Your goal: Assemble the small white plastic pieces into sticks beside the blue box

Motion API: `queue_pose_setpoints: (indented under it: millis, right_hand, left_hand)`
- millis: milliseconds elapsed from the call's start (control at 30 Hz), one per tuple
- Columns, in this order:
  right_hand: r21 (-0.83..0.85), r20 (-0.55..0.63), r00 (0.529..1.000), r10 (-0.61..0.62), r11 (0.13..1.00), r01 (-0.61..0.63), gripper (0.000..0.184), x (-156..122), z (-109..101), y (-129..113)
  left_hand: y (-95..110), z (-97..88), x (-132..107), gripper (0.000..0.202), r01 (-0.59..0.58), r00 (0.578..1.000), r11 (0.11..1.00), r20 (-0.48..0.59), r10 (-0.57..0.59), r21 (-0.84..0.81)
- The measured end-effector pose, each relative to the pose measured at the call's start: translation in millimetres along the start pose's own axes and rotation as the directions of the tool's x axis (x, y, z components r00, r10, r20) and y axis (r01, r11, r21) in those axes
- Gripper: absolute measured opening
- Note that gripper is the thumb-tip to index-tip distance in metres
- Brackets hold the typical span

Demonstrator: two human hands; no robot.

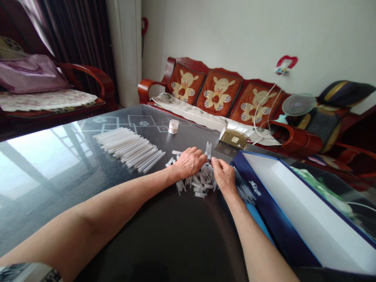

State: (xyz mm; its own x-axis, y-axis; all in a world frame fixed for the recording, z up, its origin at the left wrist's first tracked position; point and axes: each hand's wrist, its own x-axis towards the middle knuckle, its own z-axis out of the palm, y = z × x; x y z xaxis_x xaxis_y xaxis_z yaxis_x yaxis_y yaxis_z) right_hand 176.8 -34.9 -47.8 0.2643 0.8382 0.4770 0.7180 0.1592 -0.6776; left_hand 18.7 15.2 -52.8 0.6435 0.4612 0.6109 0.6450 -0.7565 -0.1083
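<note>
While two hands (190,162) (225,176), curled closed, pinch translucent pieces (208,149) (apparently two), one heap of short tubes (200,188), one cup (173,127)

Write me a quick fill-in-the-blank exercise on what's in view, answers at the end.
1. From the person's viewpoint, the tubes lie to the ____ of the pieces.
2. Between the left hand and the box is the person's ____ hand.
3. The box is ____ outside and white inside.
4. Patterned cushions along the back of the sofa number ____.

Missing words: left; right; blue; three.
</note>
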Motion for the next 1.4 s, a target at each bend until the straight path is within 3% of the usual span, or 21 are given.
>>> queue_pose_setpoints:
  millis: [333, 533, 833, 1067, 1233, 1400]
  right_hand:
    - [0.216, 0.041, 0.999, -0.001, 0.976, -0.008, 0.035, 0.0, 3.1, 2.4]
    - [-0.035, -0.009, 1.0, -0.006, 0.999, 0.006, 0.046, 0.5, 0.0, 0.5]
    - [0.16, 0.033, 0.999, 0.003, 0.987, -0.008, 0.036, 0.1, 1.0, -0.3]
    - [-0.046, 0.002, 1.0, -0.01, 0.999, 0.01, 0.048, 0.6, 0.7, 1.6]
    - [0.023, 0.054, 0.998, -0.023, 1.0, 0.021, 0.04, 1.0, 1.8, 4.9]
    - [0.061, 0.017, 1.0, 0.005, 0.998, -0.006, 0.035, 4.5, -1.7, 10.5]
  left_hand:
    - [-0.1, -1.3, -0.5, 0.025, 0.015, 1.0, 1.0, 0.018, -0.015, -0.009]
    - [0.4, -2.1, -0.3, 0.024, 0.006, 1.0, 1.0, 0.023, -0.006, -0.012]
    - [-0.8, -0.2, -0.6, 0.024, 0.013, 1.0, 1.0, 0.008, -0.013, -0.013]
    - [0.0, 0.9, -0.5, 0.024, 0.005, 1.0, 1.0, 0.024, -0.005, -0.024]
    - [-1.4, 0.5, 0.1, 0.024, 0.005, 1.0, 1.0, 0.022, -0.005, -0.016]
    - [-5.7, -2.7, 0.4, 0.025, 0.025, 0.999, 0.999, 0.027, -0.024, -0.02]
